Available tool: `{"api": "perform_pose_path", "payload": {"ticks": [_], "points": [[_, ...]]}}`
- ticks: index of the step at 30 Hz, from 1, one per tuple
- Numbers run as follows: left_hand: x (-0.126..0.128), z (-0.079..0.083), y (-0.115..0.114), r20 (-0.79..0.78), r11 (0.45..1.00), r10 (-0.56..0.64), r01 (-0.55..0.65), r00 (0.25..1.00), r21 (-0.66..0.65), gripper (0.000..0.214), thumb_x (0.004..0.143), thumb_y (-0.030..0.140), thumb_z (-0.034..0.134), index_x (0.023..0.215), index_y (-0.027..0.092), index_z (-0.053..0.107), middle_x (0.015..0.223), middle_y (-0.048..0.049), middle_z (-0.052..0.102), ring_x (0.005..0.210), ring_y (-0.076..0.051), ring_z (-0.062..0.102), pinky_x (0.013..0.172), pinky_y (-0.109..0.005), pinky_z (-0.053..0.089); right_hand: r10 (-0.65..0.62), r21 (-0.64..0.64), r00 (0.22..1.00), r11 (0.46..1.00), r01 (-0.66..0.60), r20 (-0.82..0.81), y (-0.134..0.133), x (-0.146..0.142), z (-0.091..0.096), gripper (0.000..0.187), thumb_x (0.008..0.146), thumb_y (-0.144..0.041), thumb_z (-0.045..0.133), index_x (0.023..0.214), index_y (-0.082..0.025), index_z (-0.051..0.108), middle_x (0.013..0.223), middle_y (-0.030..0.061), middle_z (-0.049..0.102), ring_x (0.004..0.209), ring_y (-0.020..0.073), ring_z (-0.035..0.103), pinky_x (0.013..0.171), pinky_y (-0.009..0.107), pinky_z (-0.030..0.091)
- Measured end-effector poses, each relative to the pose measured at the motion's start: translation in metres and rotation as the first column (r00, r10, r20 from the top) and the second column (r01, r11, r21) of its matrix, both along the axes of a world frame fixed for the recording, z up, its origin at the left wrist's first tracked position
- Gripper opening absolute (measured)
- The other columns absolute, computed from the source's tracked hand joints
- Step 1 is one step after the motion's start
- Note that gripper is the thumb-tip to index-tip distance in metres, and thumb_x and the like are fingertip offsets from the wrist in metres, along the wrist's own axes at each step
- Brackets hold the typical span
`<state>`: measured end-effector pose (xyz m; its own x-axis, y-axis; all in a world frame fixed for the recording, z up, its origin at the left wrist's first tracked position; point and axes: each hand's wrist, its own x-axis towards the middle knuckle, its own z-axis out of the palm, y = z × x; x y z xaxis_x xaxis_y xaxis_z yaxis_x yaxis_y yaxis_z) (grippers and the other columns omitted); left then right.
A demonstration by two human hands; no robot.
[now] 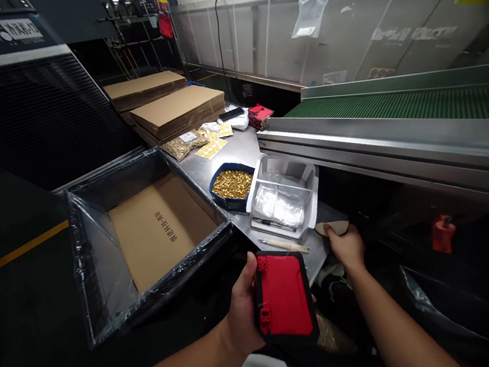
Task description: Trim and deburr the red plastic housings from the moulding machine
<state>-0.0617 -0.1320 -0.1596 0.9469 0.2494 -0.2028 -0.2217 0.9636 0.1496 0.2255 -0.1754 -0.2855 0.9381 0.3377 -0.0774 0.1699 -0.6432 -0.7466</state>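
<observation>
Nearest the camera, the left hand (241, 313) grips a red and black case (284, 295) by its left edge, thumb on the front and fingers wrapped behind, holding it flat and facing up in front of the body. The right hand (346, 246) is further forward and to the right of the case, well apart from it, at the near edge of the steel table (240, 148). Its fingers are curled on a small tan pad (332, 227) that sticks out from under a clear plastic tray (284, 199); how firmly it grips is not clear.

The tray holds clear plastic bags and a pen. A thin stick (283, 245) lies on the table just in front of the tray, between it and the case. Left of the tray sits a blue bowl (231, 186) full of small brass parts. Further left stands a cardboard box (144, 236) lined with plastic film. Stacks of flat cardboard (178, 109) lie at the far end of the table, and a green conveyor belt (403, 105) runs on the right.
</observation>
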Motion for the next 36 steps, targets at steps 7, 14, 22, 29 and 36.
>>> {"api": "perform_pose_path", "payload": {"ticks": [7,14,22,29,36], "points": [[-0.002,-0.005,0.001,-0.007,1.0,0.017,-0.017,1.0,0.013,0.082,0.085,0.073,0.049,0.124,0.001,0.058,0.12,-0.0205,0.064,0.102,-0.031,0.065,0.092,-0.049,0.055,0.048,-0.122,0.997,0.992,-0.04,0.059,0.007,-0.001,0.004,0.085,0.066,-0.061,0.069,0.129,-0.007,0.054,0.128,0.0312,0.055,0.116,0.0455,0.056,0.096,0.056,0.045],[-0.005,-0.005,-0.001,-0.033,0.999,-0.008,0.01,0.999,0.051,0.088,0.083,0.076,0.047,0.121,-0.002,0.06,0.113,-0.0227,0.066,0.099,-0.032,0.065,0.091,-0.048,0.055,-0.035,-0.014,0.994,0.999,0.036,0.099,-0.006,-0.013,0.021,0.06,0.077,-0.056,0.061,0.115,-0.009,0.065,0.1,0.0195,0.068,0.099,0.0343,0.063,0.088,0.046,0.049],[-0.002,-0.001,-0.005,-0.193,0.997,0.048,-0.034,0.98,0.075,0.08,0.078,0.075,0.057,0.115,0.004,0.064,0.106,-0.0222,0.07,0.09,-0.032,0.069,0.08,-0.046,0.058,0.134,0.345,0.99,0.928,-0.138,0.037,-0.022,-0.075,0.067,0.036,0.078,-0.051,0.068,0.087,-0.017,0.072,0.073,0.0038,0.067,0.065,0.0168,0.057,0.062,0.03,0.045],[-0.001,-0.001,-0.008,-0.306,0.993,0.091,-0.065,0.948,0.095,0.073,0.082,0.071,0.055,0.112,0.005,0.066,0.096,-0.0182,0.073,0.08,-0.028,0.07,0.072,-0.038,0.059,0.324,0.412,0.937,0.877,-0.246,-0.129,-0.03,-0.101,0.097,0.036,0.081,-0.053,0.067,0.09,-0.019,0.071,0.07,0.0008,0.065,0.06,0.013,0.053,0.056,0.026,0.042],[0.004,0.001,-0.012,-0.508,0.99,0.13,-0.079,0.851,0.121,0.06,0.089,0.064,0.051,0.103,0.008,0.069,0.086,-0.0112,0.072,0.071,-0.019,0.066,0.067,-0.029,0.057,0.465,0.494,0.871,0.801,-0.338,-0.157,-0.029,-0.137,0.123,0.032,0.085,-0.049,0.065,0.091,-0.019,0.069,0.079,0.0021,0.067,0.073,0.0148,0.059,0.066,0.027,0.047]]}}
